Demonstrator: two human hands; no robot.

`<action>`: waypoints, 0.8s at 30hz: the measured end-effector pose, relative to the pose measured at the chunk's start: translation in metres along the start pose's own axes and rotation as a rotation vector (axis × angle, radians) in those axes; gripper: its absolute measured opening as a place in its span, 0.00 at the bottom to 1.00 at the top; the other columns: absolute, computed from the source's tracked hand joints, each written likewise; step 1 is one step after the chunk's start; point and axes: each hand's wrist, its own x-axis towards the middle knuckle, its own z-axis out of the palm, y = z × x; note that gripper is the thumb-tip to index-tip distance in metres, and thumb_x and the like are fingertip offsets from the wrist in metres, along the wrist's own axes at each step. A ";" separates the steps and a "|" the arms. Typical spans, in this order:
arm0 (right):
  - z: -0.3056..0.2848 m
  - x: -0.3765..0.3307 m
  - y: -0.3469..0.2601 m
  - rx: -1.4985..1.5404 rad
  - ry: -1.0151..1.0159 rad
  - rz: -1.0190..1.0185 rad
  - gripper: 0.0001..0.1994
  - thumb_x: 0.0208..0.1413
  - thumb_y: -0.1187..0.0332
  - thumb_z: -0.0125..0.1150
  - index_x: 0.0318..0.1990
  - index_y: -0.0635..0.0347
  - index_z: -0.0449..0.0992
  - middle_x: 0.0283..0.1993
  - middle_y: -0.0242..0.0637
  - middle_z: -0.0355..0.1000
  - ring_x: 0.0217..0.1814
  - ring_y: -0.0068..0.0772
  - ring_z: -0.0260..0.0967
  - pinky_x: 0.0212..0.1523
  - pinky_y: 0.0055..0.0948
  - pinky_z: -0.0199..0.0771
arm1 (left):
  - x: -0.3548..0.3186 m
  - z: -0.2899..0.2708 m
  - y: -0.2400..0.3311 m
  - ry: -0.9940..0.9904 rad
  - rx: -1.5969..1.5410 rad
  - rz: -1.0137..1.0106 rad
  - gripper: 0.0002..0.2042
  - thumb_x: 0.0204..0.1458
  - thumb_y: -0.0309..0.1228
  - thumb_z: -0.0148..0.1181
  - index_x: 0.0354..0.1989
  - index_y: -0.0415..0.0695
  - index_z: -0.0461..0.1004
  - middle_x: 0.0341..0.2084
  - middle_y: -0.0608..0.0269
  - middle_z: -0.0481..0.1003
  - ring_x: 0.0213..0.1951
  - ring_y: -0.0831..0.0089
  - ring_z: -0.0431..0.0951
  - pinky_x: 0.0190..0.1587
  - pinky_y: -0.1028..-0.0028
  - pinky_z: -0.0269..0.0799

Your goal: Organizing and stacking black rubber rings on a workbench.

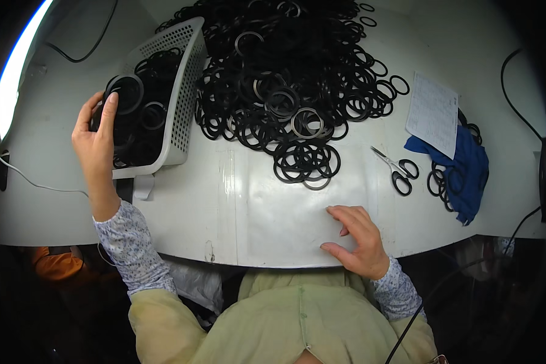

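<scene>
My left hand is over the left side of a white perforated basket. Its thumb and fingers close around a few black rings, with the thumb lying across their edge. More black rings fill the basket beneath; the fingers' far side is partly hidden. Near the front edge of the table, my right hand hovers or rests with thumb and fingers apart and nothing between them. Beyond it spreads a big heap of black rings, where several show greyish metallic rims, such as one ring.
Scissors with black handles lie right of the heap. Farther right, a printed paper sheet overlaps a blue cloth with some black rings beside it. A bright lamp stands at the far left. Cables run along both sides.
</scene>
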 end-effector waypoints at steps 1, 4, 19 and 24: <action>0.000 -0.001 0.001 -0.010 0.005 0.000 0.31 0.47 0.71 0.75 0.60 0.68 0.71 0.57 0.47 0.72 0.50 0.41 0.69 0.35 0.28 0.77 | 0.014 0.000 -0.017 0.006 0.186 0.008 0.25 0.59 0.43 0.66 0.58 0.39 0.75 0.47 0.47 0.78 0.53 0.61 0.78 0.54 0.65 0.75; 0.002 0.003 -0.002 -0.003 -0.012 -0.021 0.30 0.48 0.72 0.74 0.59 0.68 0.72 0.56 0.48 0.72 0.50 0.42 0.69 0.34 0.28 0.77 | 0.045 0.017 -0.107 -0.046 0.490 0.288 0.23 0.68 0.44 0.51 0.66 0.45 0.68 0.60 0.41 0.70 0.64 0.49 0.69 0.64 0.59 0.65; -0.051 0.031 0.006 -0.074 -0.034 0.171 0.22 0.50 0.73 0.72 0.53 0.69 0.76 0.54 0.47 0.73 0.42 0.42 0.74 0.38 0.30 0.78 | -0.069 0.022 0.055 -0.315 0.095 0.459 0.13 0.61 0.27 0.59 0.51 0.33 0.76 0.48 0.47 0.76 0.51 0.55 0.77 0.56 0.63 0.70; -0.053 0.088 0.020 -0.316 -0.069 -0.106 0.24 0.47 0.67 0.74 0.52 0.68 0.77 0.54 0.45 0.72 0.53 0.45 0.69 0.50 0.35 0.76 | -0.159 0.082 0.087 -0.754 -0.158 0.580 0.21 0.44 0.25 0.73 0.47 0.34 0.76 0.41 0.51 0.77 0.43 0.54 0.76 0.46 0.62 0.74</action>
